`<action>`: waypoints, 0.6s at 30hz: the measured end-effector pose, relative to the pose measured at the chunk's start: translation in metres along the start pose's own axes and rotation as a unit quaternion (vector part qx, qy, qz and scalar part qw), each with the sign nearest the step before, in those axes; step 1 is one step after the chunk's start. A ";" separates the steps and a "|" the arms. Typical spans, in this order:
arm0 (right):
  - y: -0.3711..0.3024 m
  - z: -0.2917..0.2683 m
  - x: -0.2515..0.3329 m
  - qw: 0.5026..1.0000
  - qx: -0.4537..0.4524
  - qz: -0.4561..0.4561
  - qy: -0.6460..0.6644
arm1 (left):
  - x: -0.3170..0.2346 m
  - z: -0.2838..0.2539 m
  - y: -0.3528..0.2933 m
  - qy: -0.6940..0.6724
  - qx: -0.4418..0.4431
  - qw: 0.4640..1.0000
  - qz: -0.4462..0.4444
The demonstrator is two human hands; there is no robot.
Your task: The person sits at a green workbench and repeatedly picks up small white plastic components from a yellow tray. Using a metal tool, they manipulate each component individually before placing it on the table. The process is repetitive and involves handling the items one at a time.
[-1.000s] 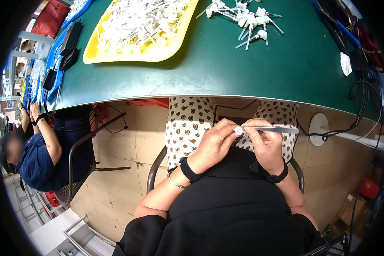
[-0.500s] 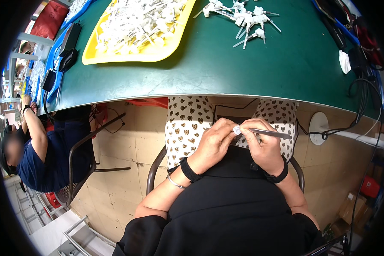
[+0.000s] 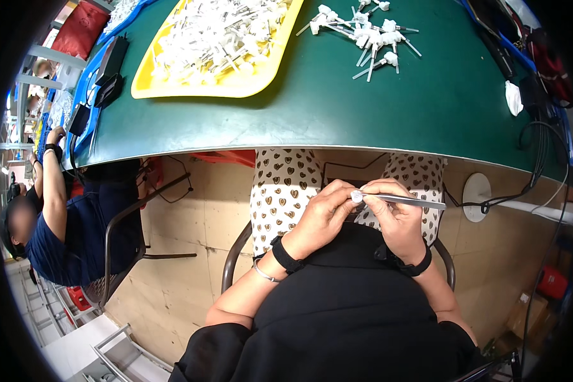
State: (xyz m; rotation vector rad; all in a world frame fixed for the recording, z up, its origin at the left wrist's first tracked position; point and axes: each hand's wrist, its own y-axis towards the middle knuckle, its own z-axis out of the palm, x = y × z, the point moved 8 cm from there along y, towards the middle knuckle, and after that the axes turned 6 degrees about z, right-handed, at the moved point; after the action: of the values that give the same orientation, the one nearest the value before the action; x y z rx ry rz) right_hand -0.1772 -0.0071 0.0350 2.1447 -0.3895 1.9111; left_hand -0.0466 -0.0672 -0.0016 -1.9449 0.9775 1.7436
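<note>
Fingers hold white piece, grey tool; carton bears blurred label.

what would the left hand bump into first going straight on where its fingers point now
Beyond the small round white piece it holds, the bare left hand would probably meet the bare right hand first, though depth is unclear.

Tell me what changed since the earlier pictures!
The co-worker's arm stretched farther forward. The grey tool in the right hand tipped slightly, outer end lower in view. Nothing was let go: the left hand still holds the white piece. The yellow tray stayed.
</note>
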 end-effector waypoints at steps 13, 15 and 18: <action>-0.001 0.000 0.001 0.999 0.004 -0.019 -0.027 | -0.001 0.002 0.000 0.005 -0.002 1.000 0.022; -0.001 0.000 0.001 0.999 0.005 -0.025 -0.028 | -0.002 0.002 0.000 0.013 -0.003 0.999 0.033; -0.001 0.000 0.002 0.999 0.003 -0.034 -0.027 | -0.002 0.002 0.000 0.016 0.000 0.999 0.035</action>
State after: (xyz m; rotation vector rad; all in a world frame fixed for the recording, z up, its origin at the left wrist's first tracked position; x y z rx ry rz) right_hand -0.1766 -0.0063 0.0365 2.1879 -0.3176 1.8228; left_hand -0.0480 -0.0658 0.0001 -1.9677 1.0686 1.7541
